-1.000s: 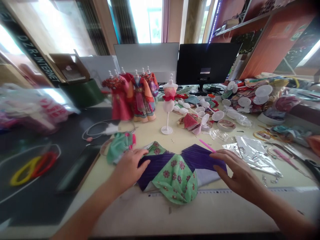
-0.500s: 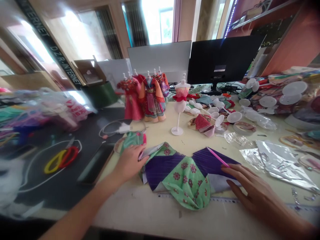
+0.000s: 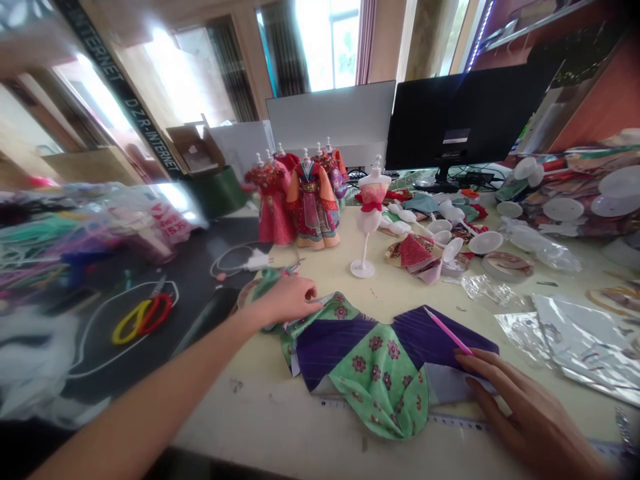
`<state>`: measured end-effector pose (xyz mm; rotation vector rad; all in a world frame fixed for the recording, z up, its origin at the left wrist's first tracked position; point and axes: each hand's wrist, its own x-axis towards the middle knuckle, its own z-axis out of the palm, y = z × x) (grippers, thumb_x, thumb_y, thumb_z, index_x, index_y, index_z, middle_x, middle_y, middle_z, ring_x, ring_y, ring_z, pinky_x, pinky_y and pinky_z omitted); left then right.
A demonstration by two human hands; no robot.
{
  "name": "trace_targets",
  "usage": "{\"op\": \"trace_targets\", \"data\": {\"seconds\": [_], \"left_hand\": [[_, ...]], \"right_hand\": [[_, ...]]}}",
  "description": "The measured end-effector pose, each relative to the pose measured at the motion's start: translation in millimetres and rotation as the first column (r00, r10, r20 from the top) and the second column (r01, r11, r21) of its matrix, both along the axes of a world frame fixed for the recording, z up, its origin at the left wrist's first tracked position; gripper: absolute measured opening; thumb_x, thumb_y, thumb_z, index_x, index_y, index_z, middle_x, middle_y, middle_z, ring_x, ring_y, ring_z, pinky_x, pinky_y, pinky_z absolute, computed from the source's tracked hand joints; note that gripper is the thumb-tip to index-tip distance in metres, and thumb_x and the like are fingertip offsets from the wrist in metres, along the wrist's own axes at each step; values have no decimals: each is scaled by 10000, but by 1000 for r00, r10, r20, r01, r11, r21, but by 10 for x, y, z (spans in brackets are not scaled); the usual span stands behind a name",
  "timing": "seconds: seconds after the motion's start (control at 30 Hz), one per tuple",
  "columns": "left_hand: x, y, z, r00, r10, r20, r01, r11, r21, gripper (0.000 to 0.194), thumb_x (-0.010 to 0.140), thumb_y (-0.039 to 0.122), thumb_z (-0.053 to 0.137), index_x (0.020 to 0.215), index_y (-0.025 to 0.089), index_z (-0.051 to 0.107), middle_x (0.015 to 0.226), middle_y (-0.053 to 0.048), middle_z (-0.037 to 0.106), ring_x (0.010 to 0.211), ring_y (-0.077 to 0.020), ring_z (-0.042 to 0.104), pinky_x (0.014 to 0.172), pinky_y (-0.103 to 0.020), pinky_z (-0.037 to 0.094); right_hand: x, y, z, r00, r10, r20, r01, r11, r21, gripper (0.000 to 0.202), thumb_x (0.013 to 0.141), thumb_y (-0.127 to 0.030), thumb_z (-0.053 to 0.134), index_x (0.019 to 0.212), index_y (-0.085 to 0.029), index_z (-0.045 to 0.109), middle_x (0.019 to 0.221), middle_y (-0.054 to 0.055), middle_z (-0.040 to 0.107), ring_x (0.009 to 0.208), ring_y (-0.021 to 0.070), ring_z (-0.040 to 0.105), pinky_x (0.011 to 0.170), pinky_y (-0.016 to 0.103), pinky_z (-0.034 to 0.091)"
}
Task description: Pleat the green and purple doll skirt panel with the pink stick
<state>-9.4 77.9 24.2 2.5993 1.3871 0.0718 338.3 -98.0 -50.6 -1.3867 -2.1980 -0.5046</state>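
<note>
A purple and green flowered fabric piece [image 3: 340, 343] lies spread on the cream table, its rounded green part over a ruler [image 3: 453, 421]. At its upper left corner is my left hand [image 3: 289, 298], fingers curled closed at the edge; what they pinch is too small to make out. My right hand [image 3: 520, 393] rests at the fabric's right end, with a pink pen [image 3: 450, 332] held under its fingers, the tip pointing up and left over the purple part. Green cloth [image 3: 265, 283] lies partly hidden behind my left hand.
Behind the fabric stands a small white mannequin [image 3: 367, 227], with dressed doll forms [image 3: 313, 207] to its left. Scissors [image 3: 145, 317] with yellow and red handles lie on the dark mat. Fabric scraps [image 3: 415, 253] and a silvery plastic bag [image 3: 585, 340] are at the right.
My left hand has moved up and right along the fabric's upper left edge, and its fingers are more curled. The camera view has shifted slightly. My right hand still has the pen.
</note>
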Motion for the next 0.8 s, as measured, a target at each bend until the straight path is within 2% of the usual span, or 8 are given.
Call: {"op": "trace_targets", "data": {"seconds": [0.1,0.2,0.33,0.4,0.63,0.73,0.8], "left_hand": [[39,13,-32,999,-18,-42,16,999,-33,232,860,356,593,761,149,628,747,-11,643,696,-140,590,684,-290,471],[59,80,28,997,7,-74,-10,999,-37,248,918,364,549,871,129,616,825,-18,634,733,-132,606,710,-316,515],[131,265,158,996,44,-75,-42,999,28,228,923,343,549,976,131,613,935,-42,640,817,-153,624,756,-346,532],[207,374,175,997,53,-54,-48,995,83,226,922,335,551,1005,132,611,983,-52,639,874,-169,625,800,-374,526],[466,605,4,993,83,88,-104,956,274,223,917,312,559,1043,135,610,1084,-69,625,1051,-221,584,943,-471,450],[425,577,-4,978,114,172,-164,934,316,220,919,284,549,1075,137,599,1082,-69,628,1071,-225,573,964,-477,424],[324,505,33,967,130,219,-196,929,315,203,909,234,542,1081,143,598,1059,-68,646,1040,-216,584,956,-439,425]], "right_hand": [[27,-14,-20,1000,4,4,-4,1000,-19,284,946,-299,382,1118,-175,570,1041,108,686,852,194,709,692,287,585],[57,-17,-46,1000,3,19,-3,1000,-24,291,943,-307,391,1136,-173,563,1049,115,681,851,201,710,687,294,586],[73,-4,-87,1000,-5,24,5,1000,0,307,947,-333,381,1129,-172,567,1018,126,684,815,215,715,658,312,592],[84,-4,-110,1000,-19,9,19,1000,-3,310,947,-341,375,1122,-174,570,1020,131,681,814,223,715,654,323,593],[151,-9,-167,1000,-27,-4,27,998,-62,307,914,-353,435,1151,-210,568,1071,102,679,858,216,713,685,297,594],[113,2,-145,998,-43,-46,40,997,-61,310,915,-366,425,1113,-204,599,1043,98,692,829,226,718,670,312,596],[79,5,-121,996,-46,-72,42,998,-55,309,919,-367,420,1091,-198,613,1031,101,697,816,233,719,661,325,597]]}}
